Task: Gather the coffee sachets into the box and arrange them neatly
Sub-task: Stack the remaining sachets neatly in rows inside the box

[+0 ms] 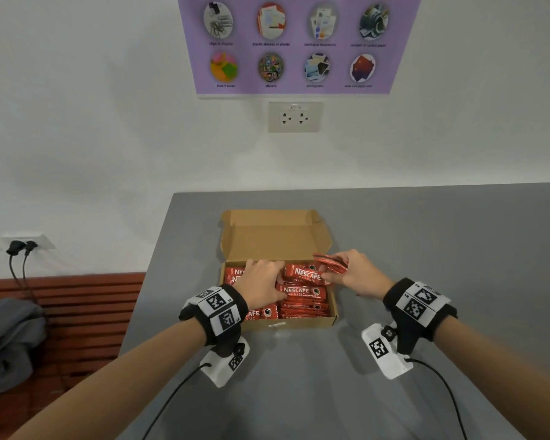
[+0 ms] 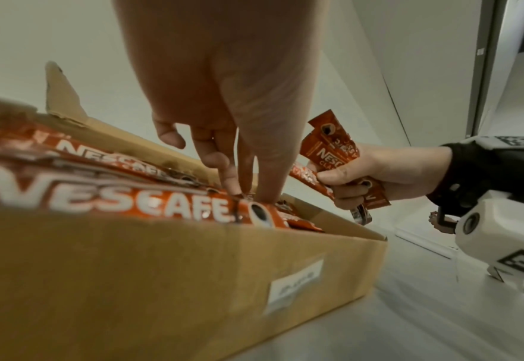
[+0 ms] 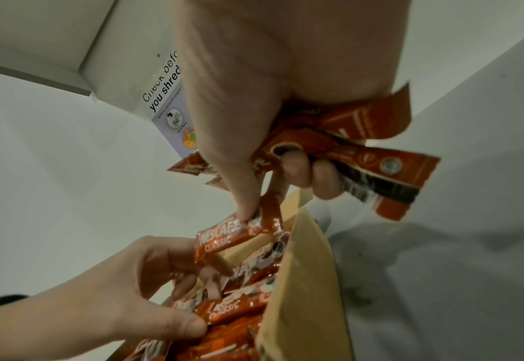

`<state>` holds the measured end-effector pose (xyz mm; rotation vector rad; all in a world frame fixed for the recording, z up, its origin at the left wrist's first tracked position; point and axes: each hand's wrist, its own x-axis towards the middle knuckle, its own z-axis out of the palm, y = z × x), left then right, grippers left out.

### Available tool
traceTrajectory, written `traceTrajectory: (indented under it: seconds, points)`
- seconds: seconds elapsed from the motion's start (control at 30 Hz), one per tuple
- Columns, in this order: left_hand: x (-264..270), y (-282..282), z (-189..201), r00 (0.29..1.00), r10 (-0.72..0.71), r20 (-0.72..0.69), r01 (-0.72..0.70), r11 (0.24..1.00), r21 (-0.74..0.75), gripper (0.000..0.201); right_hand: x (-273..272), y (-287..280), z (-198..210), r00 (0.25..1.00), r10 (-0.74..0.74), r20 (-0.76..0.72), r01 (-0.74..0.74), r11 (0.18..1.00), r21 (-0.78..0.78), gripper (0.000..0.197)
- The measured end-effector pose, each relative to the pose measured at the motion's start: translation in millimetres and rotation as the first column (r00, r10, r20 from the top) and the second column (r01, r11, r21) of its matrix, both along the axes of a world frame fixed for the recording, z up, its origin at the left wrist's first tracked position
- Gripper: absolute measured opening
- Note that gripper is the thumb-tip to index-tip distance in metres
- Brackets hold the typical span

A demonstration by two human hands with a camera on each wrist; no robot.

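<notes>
One cardboard box (image 1: 299, 322) stood open on the grey table (image 1: 426, 249), its lid (image 1: 277, 236) tipped back toward the wall. Red coffee sachets (image 1: 304, 308) lay inside it in two columns, stacked flat and overlapping; at least six faces showed in the head view, though the full number could not be counted because hands covered part of the pile. The left hand (image 1: 262, 282) reached down into the middle of the box, fingers (image 2: 232, 175) extended with their tips pressing among the packed sachets, curled round nothing that the views made plain. The right hand (image 1: 358, 274) hovered at the box's far right corner, just above its rim, clutching a small bundle of sachets (image 3: 347, 136) against the palm — roughly three or four, fanned out unevenly — while its thumb and forefinger pinched the end of one further sachet (image 1: 305, 274) that lay across the right column. The two hands were close together, nearly meeting over the box. One purple poster (image 1: 299, 42) and one wall socket (image 1: 294, 117) hung above the table.
</notes>
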<state>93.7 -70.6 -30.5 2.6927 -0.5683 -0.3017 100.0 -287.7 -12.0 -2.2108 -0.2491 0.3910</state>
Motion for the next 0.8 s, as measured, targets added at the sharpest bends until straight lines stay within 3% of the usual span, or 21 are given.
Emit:
traceTrajectory:
  seconds: [0.07,0.27,0.53,0.67,0.8]
  points:
    - [-1,1,0,0.999,0.025,0.020,-0.024,0.999,-0.039,0.039,0,-3,0,1.000,0.009,-0.010,-0.009,1.000,0.024,0.012]
    - [3,8,2,0.995,0.072,0.067,-0.059,0.982,-0.180,0.021,-3,-7,5,0.994,0.092,-0.063,-0.085,0.991,0.105,0.014]
    - [2,6,-2,0.997,0.026,0.068,-0.014,0.986,-0.165,0.015,-1,9,-1,0.992,0.121,-0.040,-0.126,0.983,-0.132,0.025]
    - [4,10,-4,1.000,0.023,0.020,-0.018,0.980,-0.200,0.014,2,15,-5,0.991,0.127,-0.034,-0.131,0.965,-0.229,0.011]
    - [5,11,-4,1.000,0.006,0.004,-0.005,0.977,-0.213,0.012,2,18,-8,0.991,0.121,-0.048,-0.129,0.960,-0.248,0.013]
